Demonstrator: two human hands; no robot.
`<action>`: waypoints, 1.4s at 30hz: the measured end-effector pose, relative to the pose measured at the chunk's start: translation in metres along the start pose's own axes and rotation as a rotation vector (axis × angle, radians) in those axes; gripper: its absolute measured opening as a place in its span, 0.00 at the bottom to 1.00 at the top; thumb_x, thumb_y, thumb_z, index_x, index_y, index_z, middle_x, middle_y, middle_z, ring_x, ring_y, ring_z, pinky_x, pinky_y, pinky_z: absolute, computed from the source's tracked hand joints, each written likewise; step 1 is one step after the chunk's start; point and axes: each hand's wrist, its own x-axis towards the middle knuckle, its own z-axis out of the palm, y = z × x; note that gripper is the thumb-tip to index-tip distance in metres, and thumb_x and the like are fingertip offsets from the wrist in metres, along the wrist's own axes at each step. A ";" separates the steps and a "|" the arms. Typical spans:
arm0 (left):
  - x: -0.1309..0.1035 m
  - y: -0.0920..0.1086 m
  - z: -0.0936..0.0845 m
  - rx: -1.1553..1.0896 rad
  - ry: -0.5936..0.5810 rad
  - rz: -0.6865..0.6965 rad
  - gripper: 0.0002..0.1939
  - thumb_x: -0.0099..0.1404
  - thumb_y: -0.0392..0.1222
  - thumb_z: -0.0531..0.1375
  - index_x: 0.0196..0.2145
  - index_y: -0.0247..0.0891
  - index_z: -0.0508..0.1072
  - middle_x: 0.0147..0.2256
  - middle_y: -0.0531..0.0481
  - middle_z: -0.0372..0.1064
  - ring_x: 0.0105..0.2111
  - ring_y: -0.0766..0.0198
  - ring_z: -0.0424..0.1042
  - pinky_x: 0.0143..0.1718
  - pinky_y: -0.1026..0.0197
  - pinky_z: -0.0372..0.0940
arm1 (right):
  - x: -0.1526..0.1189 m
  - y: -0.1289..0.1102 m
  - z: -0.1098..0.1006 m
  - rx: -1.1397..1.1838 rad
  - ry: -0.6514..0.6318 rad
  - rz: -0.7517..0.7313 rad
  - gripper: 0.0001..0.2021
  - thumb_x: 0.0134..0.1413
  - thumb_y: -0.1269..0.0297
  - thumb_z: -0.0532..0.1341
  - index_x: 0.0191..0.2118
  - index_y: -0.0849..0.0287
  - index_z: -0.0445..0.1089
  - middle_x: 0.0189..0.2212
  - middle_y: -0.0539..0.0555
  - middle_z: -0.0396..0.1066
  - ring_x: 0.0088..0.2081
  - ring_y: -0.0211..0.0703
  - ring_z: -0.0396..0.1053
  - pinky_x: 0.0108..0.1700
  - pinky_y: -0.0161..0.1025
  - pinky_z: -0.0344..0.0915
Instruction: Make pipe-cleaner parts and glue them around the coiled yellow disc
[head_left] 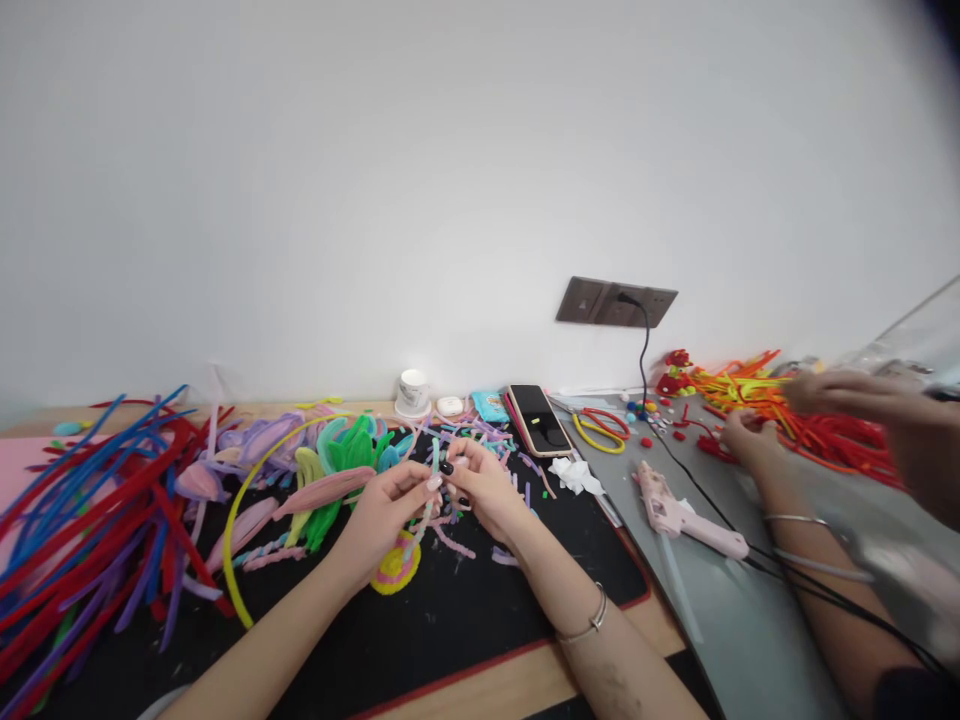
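Note:
Over the black mat, both hands meet near the middle of the head view. My left hand [397, 505] pinches a pale green and white fuzzy strip [428, 515], which runs down beside its fingertips. My right hand [480, 485] is closed at the same strip, its dark-nailed thumb close to the left fingertips. Just below hangs or lies a round yellow and pink fuzzy piece [396, 566]; whether it is joined to the strip I cannot tell. Green fuzzy loops [351, 452] and a pink petal shape [326, 490] are left of my left hand.
Red, blue and purple fuzzy stems [112, 520] spread at the left. Behind are a white cup [413, 388], a phone [538, 418] and scissors [600, 428]. A pink glue gun [686, 520] with a cord lies right, near another person's hands [754, 445].

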 end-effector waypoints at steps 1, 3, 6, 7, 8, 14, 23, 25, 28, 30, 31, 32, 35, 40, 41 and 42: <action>0.000 0.000 0.000 0.001 0.002 -0.005 0.10 0.56 0.46 0.62 0.28 0.36 0.70 0.22 0.56 0.66 0.23 0.69 0.64 0.25 0.68 0.58 | 0.000 0.000 0.000 0.007 -0.030 0.019 0.15 0.42 0.60 0.68 0.30 0.58 0.60 0.14 0.40 0.57 0.15 0.28 0.49 0.17 0.27 0.45; -0.001 0.001 0.001 -0.006 -0.005 -0.020 0.10 0.56 0.46 0.63 0.27 0.36 0.69 0.21 0.56 0.65 0.22 0.69 0.64 0.24 0.68 0.58 | -0.001 0.001 0.001 0.005 -0.085 0.039 0.15 0.44 0.59 0.66 0.28 0.59 0.60 0.15 0.41 0.58 0.16 0.28 0.51 0.18 0.27 0.47; -0.001 0.000 0.002 -0.045 -0.023 -0.036 0.10 0.56 0.46 0.63 0.27 0.36 0.69 0.21 0.57 0.65 0.21 0.70 0.63 0.24 0.68 0.57 | -0.002 0.001 0.001 0.005 -0.107 0.022 0.14 0.46 0.58 0.65 0.27 0.59 0.60 0.15 0.42 0.58 0.16 0.29 0.52 0.19 0.28 0.47; -0.001 0.000 0.002 -0.059 -0.029 -0.038 0.10 0.56 0.46 0.62 0.28 0.36 0.70 0.21 0.57 0.65 0.22 0.70 0.63 0.24 0.68 0.57 | -0.002 0.001 0.000 0.009 -0.100 0.015 0.14 0.46 0.58 0.65 0.27 0.59 0.60 0.15 0.42 0.58 0.16 0.29 0.52 0.19 0.28 0.47; -0.001 -0.001 0.002 -0.072 -0.034 -0.039 0.10 0.57 0.45 0.62 0.29 0.36 0.70 0.22 0.56 0.65 0.22 0.70 0.63 0.24 0.68 0.57 | -0.002 0.002 0.000 0.012 -0.092 0.010 0.14 0.46 0.58 0.65 0.27 0.59 0.60 0.15 0.42 0.58 0.16 0.28 0.52 0.19 0.28 0.46; -0.002 0.003 0.002 -0.112 -0.068 -0.026 0.10 0.56 0.45 0.63 0.27 0.35 0.71 0.22 0.55 0.65 0.23 0.69 0.63 0.26 0.67 0.58 | -0.001 0.003 -0.001 0.029 -0.067 0.037 0.14 0.45 0.58 0.66 0.27 0.59 0.61 0.15 0.42 0.58 0.15 0.28 0.51 0.18 0.28 0.45; -0.005 0.005 0.004 -0.316 -0.148 -0.116 0.13 0.50 0.45 0.68 0.23 0.35 0.71 0.18 0.56 0.64 0.19 0.72 0.61 0.25 0.69 0.58 | -0.005 -0.001 0.006 0.132 -0.123 0.073 0.16 0.41 0.58 0.68 0.31 0.59 0.63 0.18 0.43 0.60 0.16 0.28 0.52 0.17 0.27 0.47; -0.004 0.001 0.003 -0.322 -0.155 -0.110 0.12 0.51 0.45 0.67 0.23 0.34 0.71 0.19 0.55 0.65 0.21 0.71 0.65 0.28 0.67 0.60 | -0.006 -0.001 0.008 0.164 -0.128 0.065 0.14 0.42 0.59 0.68 0.29 0.59 0.63 0.17 0.43 0.60 0.15 0.28 0.53 0.17 0.27 0.47; -0.002 -0.004 0.002 -0.294 -0.164 -0.105 0.11 0.54 0.45 0.65 0.24 0.34 0.72 0.22 0.53 0.68 0.25 0.68 0.69 0.30 0.65 0.63 | -0.006 -0.002 0.007 0.165 -0.094 0.036 0.14 0.42 0.61 0.68 0.24 0.60 0.62 0.14 0.42 0.58 0.14 0.28 0.53 0.17 0.28 0.48; 0.000 -0.006 0.002 -0.213 -0.130 -0.081 0.10 0.54 0.45 0.65 0.28 0.34 0.73 0.23 0.52 0.70 0.25 0.66 0.70 0.30 0.64 0.64 | -0.004 -0.002 0.006 0.142 -0.034 0.010 0.14 0.41 0.62 0.69 0.22 0.60 0.62 0.13 0.43 0.59 0.14 0.28 0.52 0.17 0.28 0.46; 0.001 -0.006 0.002 -0.154 -0.096 -0.056 0.11 0.53 0.45 0.65 0.30 0.35 0.73 0.24 0.51 0.72 0.26 0.65 0.71 0.30 0.63 0.65 | -0.004 -0.002 0.005 0.123 0.005 -0.003 0.14 0.40 0.63 0.69 0.22 0.61 0.62 0.13 0.43 0.59 0.14 0.28 0.52 0.17 0.28 0.44; 0.001 -0.005 0.002 -0.090 -0.054 -0.026 0.11 0.53 0.44 0.65 0.32 0.35 0.73 0.25 0.50 0.73 0.27 0.63 0.71 0.31 0.62 0.66 | -0.003 -0.002 0.004 0.097 0.043 -0.015 0.14 0.39 0.63 0.69 0.21 0.61 0.62 0.13 0.43 0.59 0.14 0.28 0.51 0.17 0.28 0.43; 0.000 -0.004 0.002 0.115 0.078 0.075 0.10 0.52 0.42 0.64 0.32 0.36 0.73 0.30 0.48 0.75 0.31 0.59 0.73 0.35 0.59 0.67 | -0.002 -0.002 0.004 -0.008 0.129 -0.048 0.13 0.38 0.63 0.69 0.20 0.61 0.63 0.11 0.42 0.57 0.13 0.27 0.49 0.17 0.29 0.42; -0.005 -0.004 0.002 0.409 0.185 0.191 0.07 0.56 0.43 0.60 0.28 0.37 0.74 0.27 0.49 0.75 0.29 0.58 0.73 0.32 0.60 0.65 | -0.002 -0.001 0.006 -0.115 0.139 -0.066 0.12 0.37 0.60 0.69 0.21 0.62 0.67 0.15 0.46 0.63 0.15 0.28 0.51 0.18 0.30 0.44; -0.005 -0.003 0.002 0.424 0.182 0.191 0.07 0.56 0.43 0.60 0.28 0.37 0.74 0.26 0.50 0.74 0.28 0.59 0.72 0.31 0.60 0.65 | -0.002 0.000 0.005 -0.116 0.130 -0.066 0.12 0.38 0.60 0.69 0.21 0.62 0.68 0.16 0.46 0.64 0.15 0.28 0.51 0.18 0.30 0.44; -0.006 -0.001 0.002 0.419 0.179 0.182 0.08 0.57 0.43 0.59 0.27 0.37 0.74 0.25 0.51 0.73 0.28 0.59 0.71 0.30 0.61 0.64 | -0.001 0.001 0.004 -0.112 0.121 -0.066 0.12 0.38 0.59 0.68 0.22 0.62 0.69 0.16 0.46 0.63 0.15 0.28 0.51 0.18 0.30 0.44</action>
